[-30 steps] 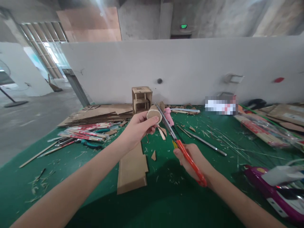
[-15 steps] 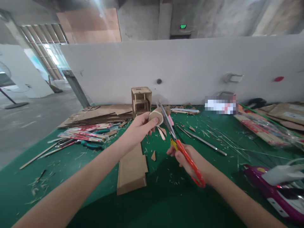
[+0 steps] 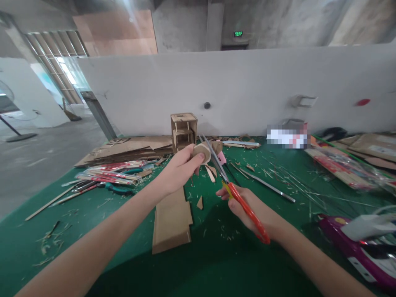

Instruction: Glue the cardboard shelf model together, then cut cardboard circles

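Green tabletop (image 3: 216, 264) beneath; left grip (image 3: 179, 168) pinches cardboard (image 3: 201, 147) (rounded), right grip (image 3: 258, 205) grasps scissors (image 3: 237, 194).

Scissor blades (image 3: 220, 166): looked almost together a second ago, now spread a bit at the tips
Right grip (image 3: 258, 206): fingers were tucked in by the yellow handle (image 3: 227, 188), now they poke out left past it
Cardboard scrap (image 3: 218, 145): sticks out further right of the blades, and lower too
Pink glue gun (image 3: 222, 158): was mostly on show, now largely hidden behind that scrap and the blades
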The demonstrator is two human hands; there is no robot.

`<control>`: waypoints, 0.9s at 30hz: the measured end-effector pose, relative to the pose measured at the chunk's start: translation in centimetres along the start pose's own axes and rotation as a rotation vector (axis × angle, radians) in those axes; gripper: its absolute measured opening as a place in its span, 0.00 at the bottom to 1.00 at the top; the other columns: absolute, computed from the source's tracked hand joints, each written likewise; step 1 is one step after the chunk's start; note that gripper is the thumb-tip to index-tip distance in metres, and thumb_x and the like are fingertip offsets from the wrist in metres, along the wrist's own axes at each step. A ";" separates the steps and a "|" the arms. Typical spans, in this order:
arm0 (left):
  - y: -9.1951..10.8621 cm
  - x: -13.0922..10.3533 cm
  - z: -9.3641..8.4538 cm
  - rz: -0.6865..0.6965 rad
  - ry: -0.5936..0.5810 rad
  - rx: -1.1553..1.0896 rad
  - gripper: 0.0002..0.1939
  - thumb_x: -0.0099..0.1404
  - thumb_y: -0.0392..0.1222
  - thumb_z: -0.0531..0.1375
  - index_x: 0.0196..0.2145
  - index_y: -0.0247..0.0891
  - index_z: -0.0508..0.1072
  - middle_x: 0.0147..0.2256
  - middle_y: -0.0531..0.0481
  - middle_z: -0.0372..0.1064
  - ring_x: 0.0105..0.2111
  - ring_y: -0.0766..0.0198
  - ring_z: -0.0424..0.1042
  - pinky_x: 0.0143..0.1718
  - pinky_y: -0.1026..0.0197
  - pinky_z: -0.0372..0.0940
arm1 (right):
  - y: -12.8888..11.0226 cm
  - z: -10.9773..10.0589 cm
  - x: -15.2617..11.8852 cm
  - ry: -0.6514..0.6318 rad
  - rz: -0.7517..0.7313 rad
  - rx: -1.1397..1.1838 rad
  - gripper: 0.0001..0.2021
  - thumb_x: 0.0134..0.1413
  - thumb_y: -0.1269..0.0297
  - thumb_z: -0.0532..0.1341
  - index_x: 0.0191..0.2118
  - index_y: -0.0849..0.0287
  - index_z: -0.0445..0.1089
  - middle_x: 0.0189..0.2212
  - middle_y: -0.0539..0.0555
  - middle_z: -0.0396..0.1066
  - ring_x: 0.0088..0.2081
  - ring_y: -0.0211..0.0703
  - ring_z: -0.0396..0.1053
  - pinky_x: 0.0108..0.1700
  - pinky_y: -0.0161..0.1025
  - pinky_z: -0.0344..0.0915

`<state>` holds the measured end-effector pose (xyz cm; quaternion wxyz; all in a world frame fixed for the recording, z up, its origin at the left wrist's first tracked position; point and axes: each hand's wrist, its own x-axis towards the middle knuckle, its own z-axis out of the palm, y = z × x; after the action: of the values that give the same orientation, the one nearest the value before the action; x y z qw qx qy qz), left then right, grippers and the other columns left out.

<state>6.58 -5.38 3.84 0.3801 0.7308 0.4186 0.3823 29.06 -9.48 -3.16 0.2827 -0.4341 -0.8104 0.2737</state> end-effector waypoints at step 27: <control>0.8 -0.4 0.8 0.041 -0.015 -0.082 0.10 0.68 0.46 0.53 0.31 0.38 0.63 0.27 0.54 0.63 0.27 0.66 0.68 0.28 0.63 0.61 | -0.9 0.6 0.3 0.040 0.102 -0.008 0.22 0.63 0.49 0.49 0.23 0.57 0.62 0.21 0.52 0.64 0.22 0.38 0.63 0.23 0.34 0.58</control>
<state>7.44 -6.19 4.08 0.4049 0.7260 0.3846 0.4014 28.04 -9.71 -2.87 0.2827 -0.4811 -0.7826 0.2759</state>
